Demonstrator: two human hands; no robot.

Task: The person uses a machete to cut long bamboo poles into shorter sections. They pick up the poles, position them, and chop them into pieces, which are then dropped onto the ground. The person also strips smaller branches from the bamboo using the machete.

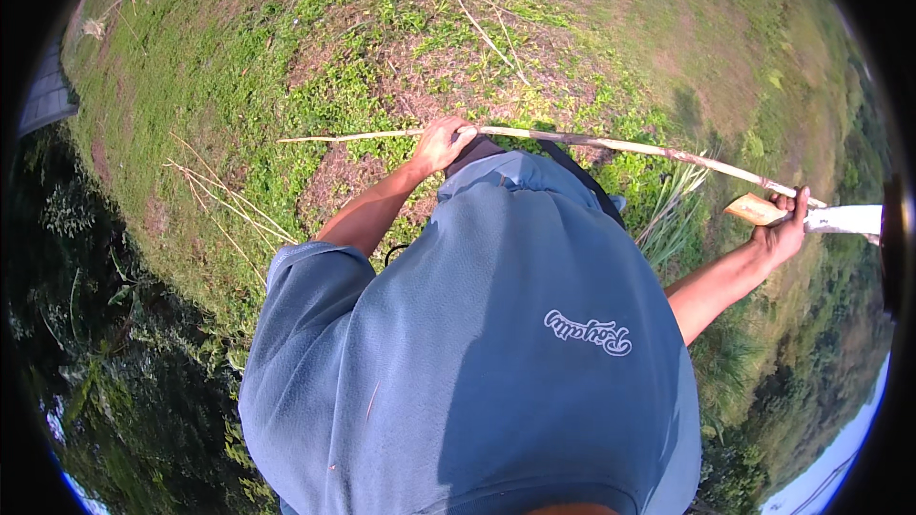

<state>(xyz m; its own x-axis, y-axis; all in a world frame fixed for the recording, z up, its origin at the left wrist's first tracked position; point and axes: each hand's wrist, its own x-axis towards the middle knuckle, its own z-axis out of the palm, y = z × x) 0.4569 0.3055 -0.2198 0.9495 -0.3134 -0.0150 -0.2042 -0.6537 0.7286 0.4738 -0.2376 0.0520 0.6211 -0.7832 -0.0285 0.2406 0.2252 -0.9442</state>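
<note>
A long, thin, pale stick (630, 145) stretches across in front of my body, slightly bowed. My left hand (444, 145) is closed around it towards its thinner left end, close to my waist. Out to the right, my right hand (782, 234) grips the light wooden handle (754, 210) of a machete. Its bright blade (844, 219) points away to the right, and the tip runs into the dark rim of the view. The thicker part of the stick passes by the fingers of my right hand; whether they also hold it I cannot tell.
Loose dry sticks lie on the grassy ground ahead (477, 24) and at the left (234, 200). A tuft of long green leaves (676, 205) is at my right side. Dark bushes (114, 324) stand at the left, with a grey roof-like edge (48, 91) beyond.
</note>
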